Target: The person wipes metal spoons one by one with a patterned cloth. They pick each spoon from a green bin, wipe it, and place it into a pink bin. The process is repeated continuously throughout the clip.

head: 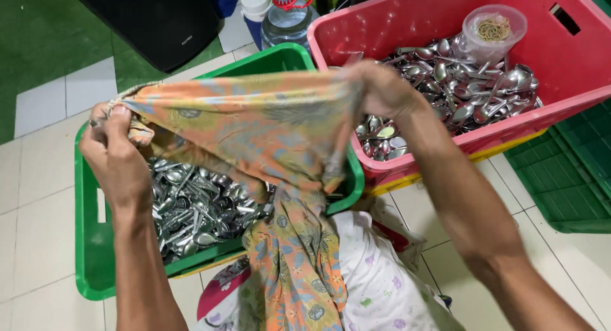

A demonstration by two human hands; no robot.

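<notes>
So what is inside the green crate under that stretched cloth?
The green crate holds a heap of metal spoons. The patterned orange cloth, stretched between the left hand and right hand, covers the crate's far part, so what lies there cannot be seen.

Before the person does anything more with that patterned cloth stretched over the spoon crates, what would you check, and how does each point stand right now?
1. Left hand grips the cloth edge: ok.
2. Right hand grips the other edge: ok.
3. Cloth held taut between both hands: ok, the lower part hangs loose.
4. Cloth free of the spoons in the green crate: cannot tell, it covers part of them.
5. Pink crate and its plastic cup upright: ok.
</notes>
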